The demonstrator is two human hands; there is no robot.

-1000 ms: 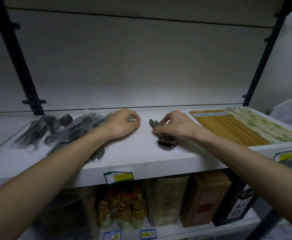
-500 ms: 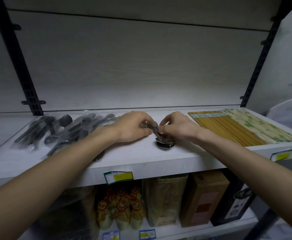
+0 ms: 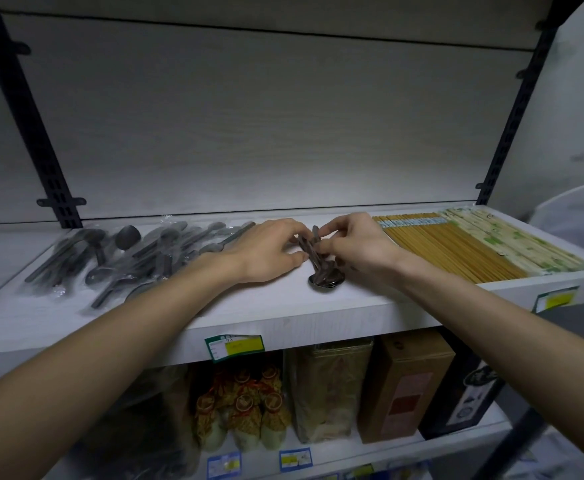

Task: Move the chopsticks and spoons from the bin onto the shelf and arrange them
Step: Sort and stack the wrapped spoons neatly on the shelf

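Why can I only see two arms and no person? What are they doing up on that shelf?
The camera sits on the person's head and looks forward and down, so you see only their arms, much as they see them. The left hand and the right hand meet in the middle of a white shelf. Together they pinch a little stack of metal spoons, whose bowls rest on the shelf near its front edge. To the left lie more spoons in clear plastic bags. To the right lie rows of brown chopsticks and pale wrapped chopsticks. The yellow price tag hangs on the front edge. Below stand boxes and packets.
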